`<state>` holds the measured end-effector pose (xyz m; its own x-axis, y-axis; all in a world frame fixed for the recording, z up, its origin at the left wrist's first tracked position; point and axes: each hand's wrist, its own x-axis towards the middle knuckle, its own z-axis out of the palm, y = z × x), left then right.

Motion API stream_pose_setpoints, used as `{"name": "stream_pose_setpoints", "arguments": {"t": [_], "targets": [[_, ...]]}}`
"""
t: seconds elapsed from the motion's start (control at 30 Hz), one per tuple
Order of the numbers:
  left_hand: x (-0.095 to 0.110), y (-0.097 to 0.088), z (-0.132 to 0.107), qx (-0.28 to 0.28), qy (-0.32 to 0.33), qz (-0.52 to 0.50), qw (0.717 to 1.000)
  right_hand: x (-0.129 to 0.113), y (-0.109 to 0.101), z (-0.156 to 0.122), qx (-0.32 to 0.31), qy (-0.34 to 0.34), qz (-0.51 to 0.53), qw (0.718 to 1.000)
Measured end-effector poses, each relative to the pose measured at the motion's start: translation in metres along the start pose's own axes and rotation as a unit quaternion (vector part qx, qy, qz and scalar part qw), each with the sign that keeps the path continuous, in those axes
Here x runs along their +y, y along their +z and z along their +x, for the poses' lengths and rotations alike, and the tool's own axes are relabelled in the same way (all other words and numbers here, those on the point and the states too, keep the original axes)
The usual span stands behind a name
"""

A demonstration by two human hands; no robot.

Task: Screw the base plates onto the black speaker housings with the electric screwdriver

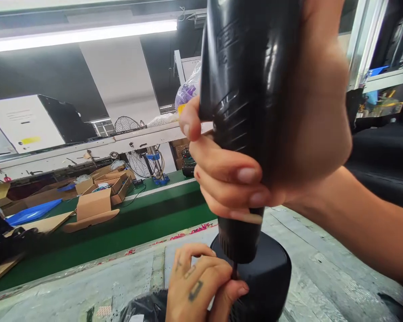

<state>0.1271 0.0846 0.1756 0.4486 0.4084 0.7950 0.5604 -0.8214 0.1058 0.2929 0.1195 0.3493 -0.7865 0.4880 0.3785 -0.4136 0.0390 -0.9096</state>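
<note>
My right hand [314,120] is wrapped round a black electric screwdriver [240,94], held upright with its nose down. A thin bit under the nose points at a dark, smooth, rounded part [270,279] low in the view, whose kind I cannot tell. Beside the bit, my left hand [201,281] has its fingers drawn together, with thumb and forefinger close to the bit's lower end. What lies between those fingertips, and the exact spot where the bit ends, are hidden.
The pale, worn bench [325,268] lies under the work, with a black plastic bag [146,306] left of my left hand. Beyond is a green conveyor belt [127,243] bearing open cardboard boxes [97,205] and a small blue-clamped stand [157,165]. A shelf [121,145] runs above it.
</note>
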Motion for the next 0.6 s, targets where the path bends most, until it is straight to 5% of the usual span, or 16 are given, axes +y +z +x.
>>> {"name": "stream_pose_setpoints", "arguments": {"t": [0.23, 0.47, 0.6], "targets": [[-0.014, 0.004, 0.004, -0.017, -0.010, -0.018, 1.000, -0.002, -0.012, 0.001, 0.005, 0.014, -0.036, 0.999], [-0.010, 0.003, 0.009, -0.036, -0.073, -0.106, 0.991, 0.015, -0.003, 0.004, 0.010, -0.025, 0.055, 0.998], [-0.009, 0.005, 0.011, -0.028, -0.077, -0.118, 0.990, 0.014, 0.000, 0.006, 0.012, 0.066, 0.049, 0.997]]}}
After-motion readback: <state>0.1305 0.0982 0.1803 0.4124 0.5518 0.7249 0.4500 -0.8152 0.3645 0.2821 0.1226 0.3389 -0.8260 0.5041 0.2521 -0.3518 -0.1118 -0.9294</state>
